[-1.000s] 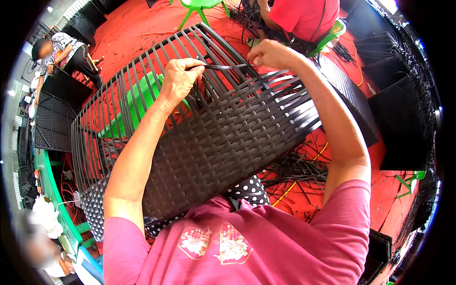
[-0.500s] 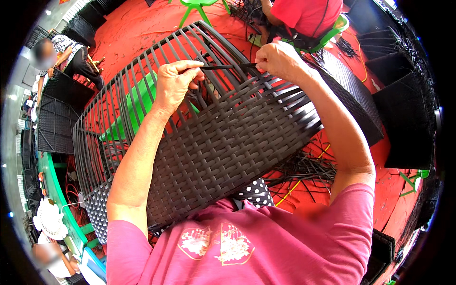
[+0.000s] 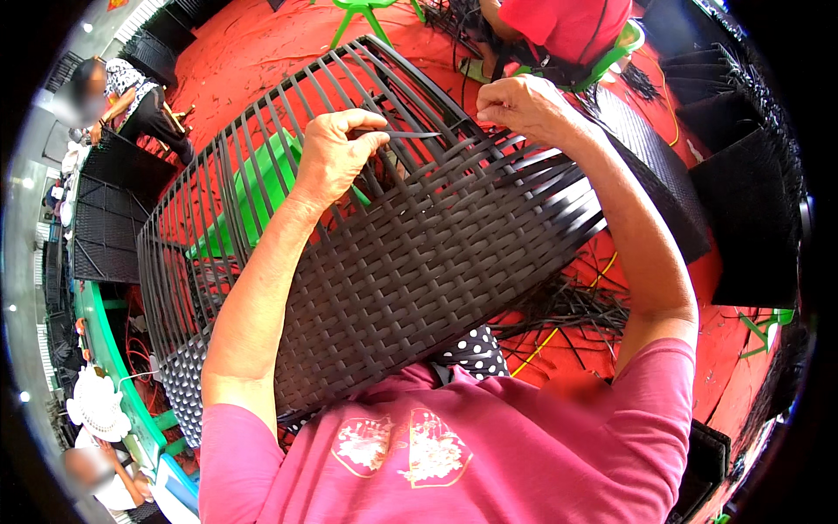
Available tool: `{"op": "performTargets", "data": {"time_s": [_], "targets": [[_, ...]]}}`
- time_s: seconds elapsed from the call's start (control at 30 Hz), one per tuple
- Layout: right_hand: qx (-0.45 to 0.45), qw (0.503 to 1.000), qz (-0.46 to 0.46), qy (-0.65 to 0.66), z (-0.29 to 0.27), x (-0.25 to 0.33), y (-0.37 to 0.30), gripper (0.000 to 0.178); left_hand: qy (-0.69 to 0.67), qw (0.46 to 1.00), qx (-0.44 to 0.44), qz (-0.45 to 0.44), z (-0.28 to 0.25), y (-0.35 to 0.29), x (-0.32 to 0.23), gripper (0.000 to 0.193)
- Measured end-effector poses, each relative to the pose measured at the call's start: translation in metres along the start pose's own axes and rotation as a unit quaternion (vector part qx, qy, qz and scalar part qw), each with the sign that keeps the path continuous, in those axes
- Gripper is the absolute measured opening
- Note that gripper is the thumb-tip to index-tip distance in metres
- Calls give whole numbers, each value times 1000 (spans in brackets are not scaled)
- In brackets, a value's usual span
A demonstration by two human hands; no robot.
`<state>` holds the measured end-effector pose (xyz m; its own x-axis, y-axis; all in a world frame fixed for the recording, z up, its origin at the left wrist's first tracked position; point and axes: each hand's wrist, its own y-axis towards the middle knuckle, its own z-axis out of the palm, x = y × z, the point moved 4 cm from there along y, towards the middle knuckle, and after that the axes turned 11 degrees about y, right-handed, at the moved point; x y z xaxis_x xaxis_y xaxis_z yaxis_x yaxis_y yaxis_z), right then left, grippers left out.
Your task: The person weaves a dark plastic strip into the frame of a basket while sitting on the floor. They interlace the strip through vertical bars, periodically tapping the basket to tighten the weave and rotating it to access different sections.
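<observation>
A large black woven panel [image 3: 393, 271] lies tilted across my lap, its near part closely woven and its far part bare parallel strips. Above those bare strips, my left hand [image 3: 339, 153] pinches a thin dark flat weaving strip [image 3: 415, 134] between thumb and fingers. The strip's short free end points toward my right hand [image 3: 528, 109] and stops before it. My right hand hangs over the panel's far right corner with its fingers curled together. Whatever those fingers may hold is hidden.
Loose black strips [image 3: 580, 306] lie on the red floor covering [image 3: 253, 52] to the right. A person in red [image 3: 567, 31] sits ahead on a green chair. Another person [image 3: 131, 87] works at far left. A white fan [image 3: 96, 403] and black woven panels [image 3: 751, 210] stand around.
The strip stretched between both hands before; now its right end is out of my right hand. My left hand has shifted slightly right, and my right hand slightly right too.
</observation>
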<state>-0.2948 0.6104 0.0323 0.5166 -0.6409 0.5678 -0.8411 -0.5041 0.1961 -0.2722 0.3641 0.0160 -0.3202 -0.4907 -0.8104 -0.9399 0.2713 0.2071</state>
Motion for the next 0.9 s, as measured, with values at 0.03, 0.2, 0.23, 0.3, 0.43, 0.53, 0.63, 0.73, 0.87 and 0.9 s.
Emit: {"op": "performTargets", "data": {"time_s": [0.03,0.2,0.23,0.3,0.43,0.53,0.63,0.73,0.87,0.9], "targets": [[2,1000,-6,-5,1,-3,0,20,69,996,-9,61,0,1,-5,8],[74,987,60,132,11,-33,8,24,198,976,17,83,5,7,-11,9],[109,975,93,173,14,-36,10,24,177,983,46,16,5,8,-8,11],[136,967,86,196,16,-33,12,25,4,992,77,-96,5,13,12,21],[147,960,112,208,19,-34,14,27,-153,953,116,-235,3,15,15,23],[141,958,117,223,22,-36,15,27,-195,943,130,-238,-1,14,17,20],[105,964,99,223,16,-31,11,22,-123,981,73,-133,-2,8,7,15],[74,962,96,247,12,-29,5,17,-71,992,45,-94,-2,6,0,13],[53,948,118,292,12,-28,-1,16,-126,985,47,-112,-2,5,10,13],[49,947,114,296,11,-24,-2,15,-148,980,55,-119,-3,4,11,12]]}}
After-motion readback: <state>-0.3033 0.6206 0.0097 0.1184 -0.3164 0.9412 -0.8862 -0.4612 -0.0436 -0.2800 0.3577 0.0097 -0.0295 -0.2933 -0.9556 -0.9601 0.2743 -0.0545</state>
